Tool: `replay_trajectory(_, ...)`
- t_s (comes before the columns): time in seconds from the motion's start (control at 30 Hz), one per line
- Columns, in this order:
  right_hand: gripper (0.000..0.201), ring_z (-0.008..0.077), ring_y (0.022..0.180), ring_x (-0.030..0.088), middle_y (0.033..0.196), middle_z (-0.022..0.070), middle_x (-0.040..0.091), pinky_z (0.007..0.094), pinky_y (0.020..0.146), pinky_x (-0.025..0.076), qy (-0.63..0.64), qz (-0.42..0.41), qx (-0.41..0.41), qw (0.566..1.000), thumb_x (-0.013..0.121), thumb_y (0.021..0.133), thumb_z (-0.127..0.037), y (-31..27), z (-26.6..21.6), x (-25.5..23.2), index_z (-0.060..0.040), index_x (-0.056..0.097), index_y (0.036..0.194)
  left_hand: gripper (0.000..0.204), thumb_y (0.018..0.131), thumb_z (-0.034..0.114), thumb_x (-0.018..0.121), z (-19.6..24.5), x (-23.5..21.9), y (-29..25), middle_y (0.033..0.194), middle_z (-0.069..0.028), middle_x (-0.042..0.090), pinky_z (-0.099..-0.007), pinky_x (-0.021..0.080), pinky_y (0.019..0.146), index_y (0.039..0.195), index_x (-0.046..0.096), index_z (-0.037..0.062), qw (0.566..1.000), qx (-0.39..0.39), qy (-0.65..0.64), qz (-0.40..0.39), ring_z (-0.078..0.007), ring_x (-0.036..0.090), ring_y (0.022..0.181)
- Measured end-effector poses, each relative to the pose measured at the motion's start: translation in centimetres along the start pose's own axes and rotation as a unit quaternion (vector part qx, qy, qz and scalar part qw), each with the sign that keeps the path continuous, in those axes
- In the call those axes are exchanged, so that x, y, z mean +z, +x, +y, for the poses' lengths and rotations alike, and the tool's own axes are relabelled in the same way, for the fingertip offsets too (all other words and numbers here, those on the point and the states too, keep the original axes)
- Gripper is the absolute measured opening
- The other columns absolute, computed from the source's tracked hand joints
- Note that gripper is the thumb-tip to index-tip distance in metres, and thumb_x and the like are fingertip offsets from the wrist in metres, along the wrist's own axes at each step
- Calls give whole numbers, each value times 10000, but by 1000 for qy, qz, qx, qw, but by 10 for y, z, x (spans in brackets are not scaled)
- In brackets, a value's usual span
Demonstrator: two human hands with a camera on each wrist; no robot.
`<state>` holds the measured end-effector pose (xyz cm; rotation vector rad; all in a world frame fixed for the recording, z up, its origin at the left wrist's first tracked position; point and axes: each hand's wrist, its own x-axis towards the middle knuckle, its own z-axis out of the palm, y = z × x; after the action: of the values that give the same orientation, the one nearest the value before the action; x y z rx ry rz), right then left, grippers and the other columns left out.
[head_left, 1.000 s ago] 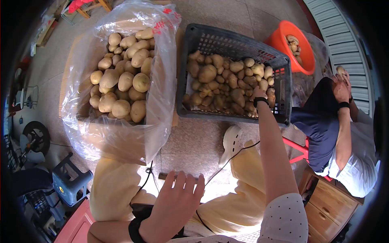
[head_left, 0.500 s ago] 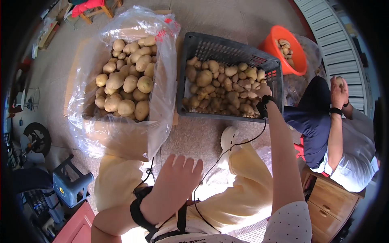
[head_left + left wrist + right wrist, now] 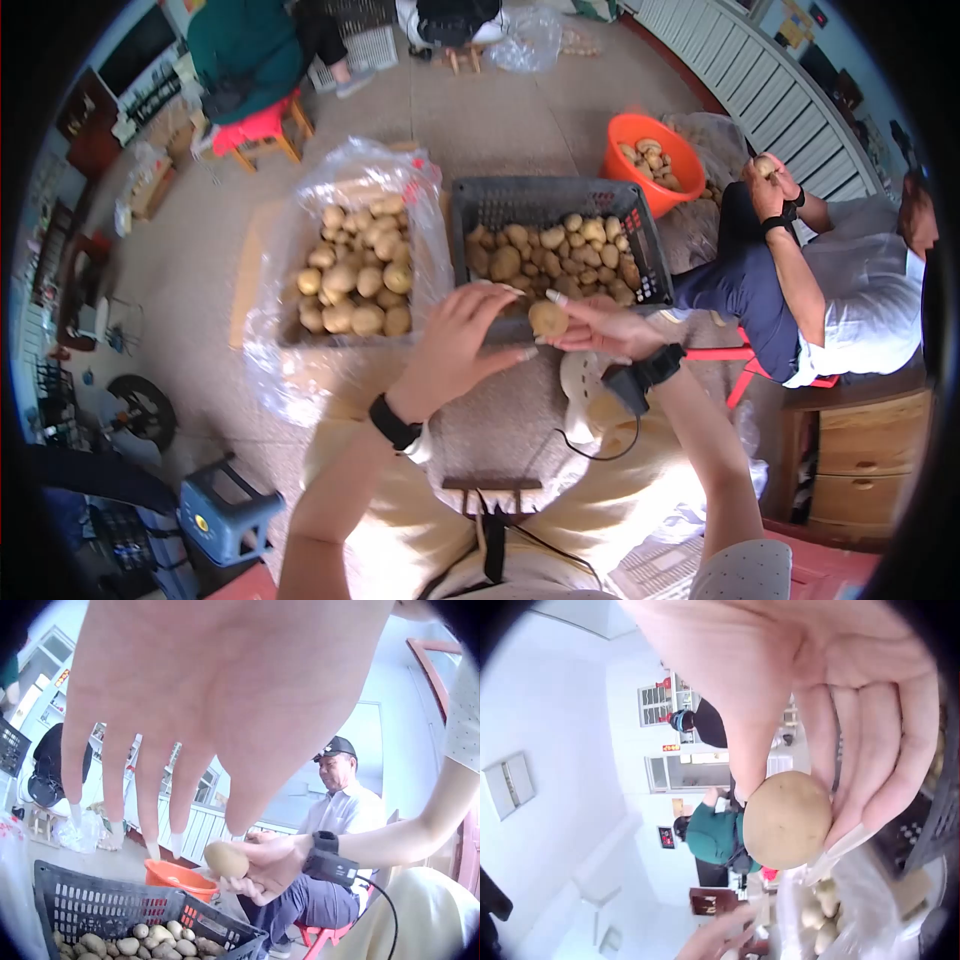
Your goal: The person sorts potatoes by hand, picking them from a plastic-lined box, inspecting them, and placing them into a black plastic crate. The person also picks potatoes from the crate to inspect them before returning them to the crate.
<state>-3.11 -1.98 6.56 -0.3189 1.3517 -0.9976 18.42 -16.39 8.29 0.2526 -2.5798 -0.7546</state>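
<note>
My right hand (image 3: 588, 326) holds a small round potato (image 3: 548, 318) in its curled fingers, lifted in front of the black plastic crate (image 3: 500, 205). The right wrist view shows the potato (image 3: 787, 820) cradled between thumb and fingers (image 3: 870, 727). My left hand (image 3: 497, 322) is spread beside the potato with straight fingers and holds nothing. In the left wrist view its fingers (image 3: 150, 750) stand apart from the potato (image 3: 226, 859). The crate holds several small potatoes (image 3: 560, 255).
A plastic-lined box (image 3: 300, 240) of larger potatoes sits left of the crate. An orange bucket (image 3: 612, 170) with potatoes stands behind it. A seated person (image 3: 840, 290) on a red stool handles a potato at the right. Another person (image 3: 250, 50) sits far back. A blue stool (image 3: 225, 515) is near left.
My right hand came out of the crate with a potato and drew toward me. My left hand rose from my lap to meet it. The head view tilted upward.
</note>
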Motion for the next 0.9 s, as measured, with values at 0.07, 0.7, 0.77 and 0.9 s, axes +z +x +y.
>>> replay_trajectory(0.07, 507, 168, 1003, 648, 1110, 95, 654, 269, 871, 527, 25, -27, -15, 999, 596, 913, -435, -2, 5, 20, -10, 566, 1188, 622, 763, 363, 738, 0, -1, 0, 1186, -161, 552, -434, 384, 981, 1259, 512, 63, 998, 2, -59, -17, -341, 494, 1150)
replay_trajectory(0.7, 379, 124, 951, 558, 1102, 17, 605, 314, 928, 460, 257, -104, -51, 960, 486, 974, -423, 17, 39, 49, -98, 541, 1160, 533, 779, 193, 746, 8, 16, -5, 1133, -178, 611, -399, 486, 889, 1257, 528, 104, 973, -79, -210, 49, -339, 589, 1071)
replay_trajectory(0.77, 378, 136, 1005, 552, 1124, 30, 599, 323, 936, 459, 250, -118, -50, 960, 476, 977, -426, 17, 41, 47, -103, 534, 1163, 540, 776, 193, 751, 4, 22, -6, 1125, -172, 614, -390, 500, 865, 1255, 527, 86, 974, -86, -206, 41, -319, 605, 1054)
replay_trajectory(0.9, 426, 158, 1043, 566, 1125, 45, 605, 332, 947, 456, 217, -90, -75, 969, 462, 973, -463, 8, 38, 55, -82, 555, 1137, 547, 773, 192, 752, 2, 22, -5, 1116, -159, 621, -375, 507, 848, 1256, 526, 67, 961, -94, -257, 28, -300, 621, 1033)
